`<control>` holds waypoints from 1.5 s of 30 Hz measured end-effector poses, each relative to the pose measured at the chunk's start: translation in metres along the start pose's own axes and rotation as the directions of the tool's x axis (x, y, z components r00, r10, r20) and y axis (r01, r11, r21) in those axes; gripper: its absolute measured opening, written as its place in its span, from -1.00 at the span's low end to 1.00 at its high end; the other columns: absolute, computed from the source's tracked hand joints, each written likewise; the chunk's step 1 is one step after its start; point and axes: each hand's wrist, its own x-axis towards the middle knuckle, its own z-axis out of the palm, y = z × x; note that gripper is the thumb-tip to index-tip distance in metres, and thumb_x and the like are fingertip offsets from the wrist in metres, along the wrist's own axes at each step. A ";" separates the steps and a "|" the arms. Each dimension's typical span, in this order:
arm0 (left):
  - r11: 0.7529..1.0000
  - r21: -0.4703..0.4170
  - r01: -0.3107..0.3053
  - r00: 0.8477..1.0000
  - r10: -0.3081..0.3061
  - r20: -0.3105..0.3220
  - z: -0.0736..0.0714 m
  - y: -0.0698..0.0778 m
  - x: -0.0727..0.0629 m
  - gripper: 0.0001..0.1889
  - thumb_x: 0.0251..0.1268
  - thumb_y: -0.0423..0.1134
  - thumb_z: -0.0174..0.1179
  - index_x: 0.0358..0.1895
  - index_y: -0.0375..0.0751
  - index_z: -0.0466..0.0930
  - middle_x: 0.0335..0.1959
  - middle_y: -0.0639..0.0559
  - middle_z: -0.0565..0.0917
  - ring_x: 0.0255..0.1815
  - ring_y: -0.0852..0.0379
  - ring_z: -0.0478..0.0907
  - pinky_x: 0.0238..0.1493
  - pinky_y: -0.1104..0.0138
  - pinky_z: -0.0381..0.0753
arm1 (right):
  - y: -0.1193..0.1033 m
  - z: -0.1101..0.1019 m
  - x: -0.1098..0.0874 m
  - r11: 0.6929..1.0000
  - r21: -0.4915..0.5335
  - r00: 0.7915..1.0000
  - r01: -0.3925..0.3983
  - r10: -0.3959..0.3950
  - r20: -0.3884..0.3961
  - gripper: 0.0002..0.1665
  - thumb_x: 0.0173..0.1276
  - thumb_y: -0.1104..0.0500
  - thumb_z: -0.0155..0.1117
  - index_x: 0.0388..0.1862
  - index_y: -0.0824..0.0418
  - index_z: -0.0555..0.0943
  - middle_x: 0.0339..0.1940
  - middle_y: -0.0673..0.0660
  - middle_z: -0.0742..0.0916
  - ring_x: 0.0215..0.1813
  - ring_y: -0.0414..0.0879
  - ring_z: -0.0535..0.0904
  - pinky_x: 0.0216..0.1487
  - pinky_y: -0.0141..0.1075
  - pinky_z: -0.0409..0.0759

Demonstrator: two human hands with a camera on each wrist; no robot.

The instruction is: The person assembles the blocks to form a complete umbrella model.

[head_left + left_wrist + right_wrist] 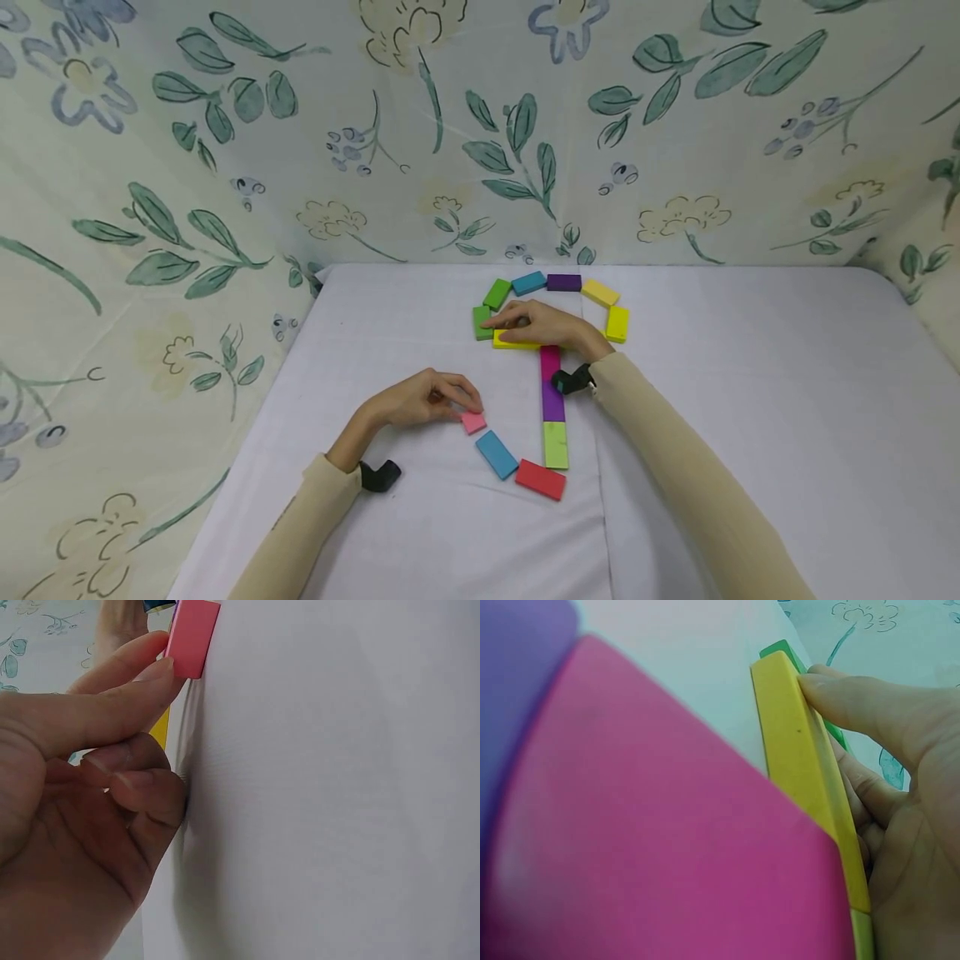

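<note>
My left hand (425, 397) pinches a small pink block (473, 422) between thumb and fingertips. In the left wrist view, that pink block (193, 639) is gripped at one end, close to the white cloth. My right hand (546, 322) lies over a long yellow block (517, 340), its index finger reaching a green block (482, 323). The right wrist view has the thumb against the edge of the yellow block (784, 712), with the other fingers partly hidden behind it. Near the left hand lie a blue block (497, 455) and a red block (540, 480).
A magenta block (551, 362), a purple block (553, 404) and a lime block (556, 445) form a column. Above, another green block (497, 293), a blue one (528, 283), a dark purple one (564, 283) and two yellow ones (617, 324) curve round. White cloth (750, 417) covers the table.
</note>
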 end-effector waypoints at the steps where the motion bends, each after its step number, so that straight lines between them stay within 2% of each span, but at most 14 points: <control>1: 1.000 0.003 -0.003 1.000 0.003 -0.001 0.000 0.000 0.000 -0.69 0.42 -0.46 0.24 0.11 -0.13 0.79 0.16 -0.02 0.71 0.21 0.12 0.55 0.16 0.39 0.52 | 0.000 0.000 0.000 1.000 0.001 1.000 0.000 0.000 0.000 -0.56 0.56 0.06 0.25 0.38 -0.06 0.63 0.23 0.06 0.64 0.21 0.01 0.44 0.22 -0.14 0.42; 9: 1.000 0.015 0.003 1.000 -0.003 -0.010 0.001 -0.001 -0.002 -0.68 0.43 -0.46 0.23 0.11 -0.10 0.79 0.16 0.01 0.71 0.20 0.12 0.55 0.13 0.39 0.51 | 0.002 0.000 0.002 1.000 0.003 1.000 0.023 -0.023 0.008 -0.55 0.57 0.07 0.24 0.40 -0.03 0.62 0.22 0.08 0.64 0.20 0.00 0.43 0.19 -0.16 0.41; 19: 1.000 -0.002 0.002 1.000 -0.002 -0.022 0.004 -0.003 -0.002 -0.70 0.43 -0.44 0.25 0.11 -0.11 0.79 0.17 -0.01 0.71 0.20 0.12 0.54 0.06 0.40 0.49 | 0.001 0.000 0.001 1.000 0.000 1.000 0.011 -0.011 0.009 -0.55 0.56 0.06 0.25 0.39 -0.06 0.62 0.24 0.07 0.63 0.19 0.00 0.44 0.19 -0.15 0.41; 28: 1.000 0.003 0.011 1.000 -0.011 -0.024 0.004 -0.002 -0.002 -0.69 0.42 -0.44 0.25 0.12 -0.10 0.79 0.17 0.00 0.71 0.22 0.11 0.54 0.12 0.39 0.49 | 0.002 0.000 0.001 1.000 -0.005 1.000 0.014 -0.014 0.008 -0.55 0.57 0.05 0.24 0.39 -0.09 0.62 0.22 0.07 0.63 0.21 0.00 0.42 0.22 -0.13 0.39; 36: 1.000 0.008 0.009 1.000 -0.009 -0.020 0.001 -0.002 -0.002 -0.70 0.42 -0.42 0.28 0.12 -0.09 0.79 0.17 0.00 0.70 0.13 0.12 0.53 -0.07 0.42 0.46 | 0.001 -0.001 0.001 1.000 0.008 1.000 0.019 -0.019 0.007 -0.55 0.57 0.06 0.24 0.39 -0.06 0.62 0.19 0.07 0.64 0.18 0.01 0.42 0.17 -0.14 0.39; 45: 1.000 0.012 0.006 1.000 -0.005 -0.010 0.002 -0.003 -0.002 -0.70 0.42 -0.42 0.28 0.13 -0.11 0.78 0.18 -0.02 0.70 0.10 0.11 0.51 -0.16 0.44 0.44 | 0.001 0.000 0.001 1.000 -0.003 1.000 0.019 -0.019 0.014 -0.55 0.57 0.06 0.24 0.39 -0.06 0.62 0.21 0.07 0.64 0.20 0.01 0.43 0.19 -0.15 0.39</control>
